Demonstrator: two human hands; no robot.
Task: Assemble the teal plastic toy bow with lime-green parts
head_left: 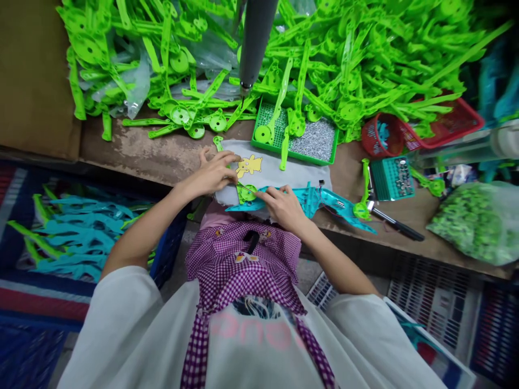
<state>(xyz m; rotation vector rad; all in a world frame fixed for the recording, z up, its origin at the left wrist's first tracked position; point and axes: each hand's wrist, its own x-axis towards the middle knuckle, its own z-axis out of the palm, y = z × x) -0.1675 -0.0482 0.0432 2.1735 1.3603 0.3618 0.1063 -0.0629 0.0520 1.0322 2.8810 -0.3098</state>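
My left hand (214, 172) rests fingers down on a bright green plastic part (245, 191) with a round disc, lying on a grey cloth (279, 172) with a yellow cartoon print. My right hand (281, 204) pinches the same green part where it meets a long teal plastic shell (316, 201) that stretches to the right along the bench edge. Both hands press the two pieces together at the front of the wooden bench (162, 156).
A large heap of green plastic arms (348, 59) covers the back of the bench. A green tray of small screws (314, 141), a teal screw box (392, 178), red baskets (441, 127), a screwdriver (395, 222) and a hanging grey tool (255, 43) stand nearby. Teal parts fill a crate (68, 237) at left.
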